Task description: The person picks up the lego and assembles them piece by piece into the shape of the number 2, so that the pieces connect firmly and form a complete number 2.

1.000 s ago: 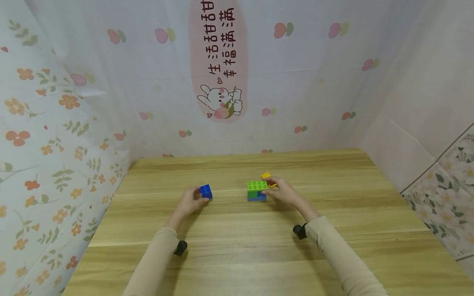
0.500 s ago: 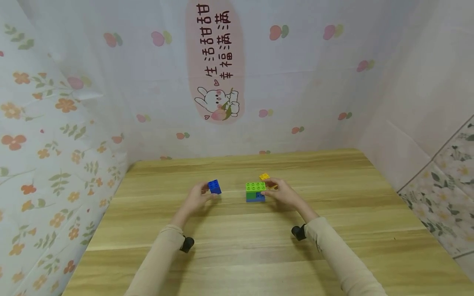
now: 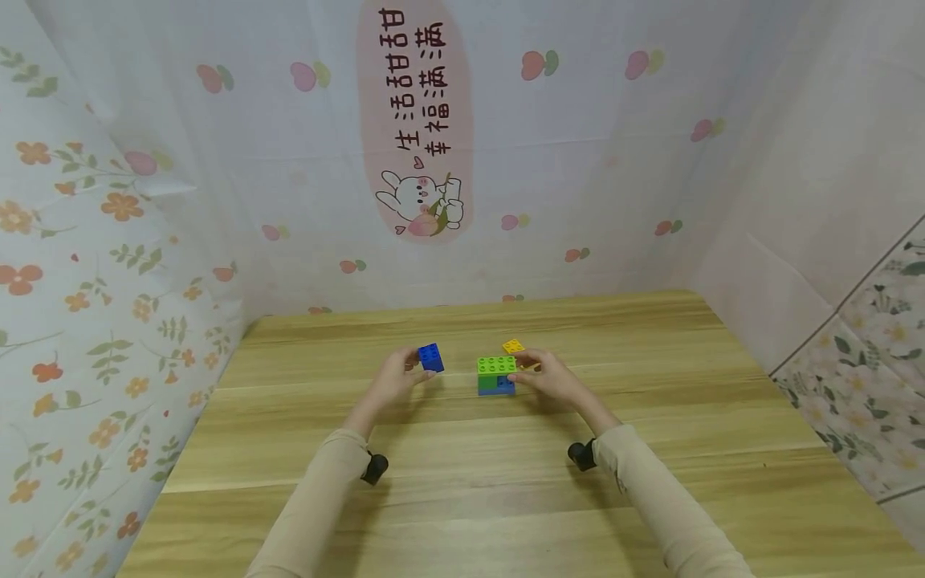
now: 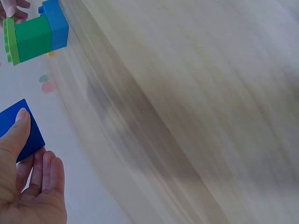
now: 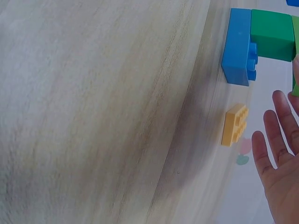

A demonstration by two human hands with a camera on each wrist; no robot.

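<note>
My left hand (image 3: 390, 382) pinches a plain blue toy brick (image 3: 431, 359) between thumb and fingers, raised above the table and tilted. In the left wrist view the thumb (image 4: 19, 128) lies flat on the face of that brick. To its right stands a small stack: a light green studded brick (image 3: 492, 366) on top, a darker green brick (image 5: 272, 35) beneath it, and a lighter blue brick (image 5: 236, 51) at the bottom. My right hand (image 3: 555, 377) grips the right end of the light green brick; its other fingers spread loosely. A gap separates the held brick from the stack.
Behind the stack and partly hidden by my right hand lies a yellow brick (image 3: 513, 346) on the wooden table (image 3: 462, 482). Patterned cloth (image 3: 578, 160) hangs behind the table and along its left side.
My left hand has lifted the blue brick and carried it rightward and away from me, nearer the stack. The right hand keeps its grip on the stack. The view has shifted slightly.
</note>
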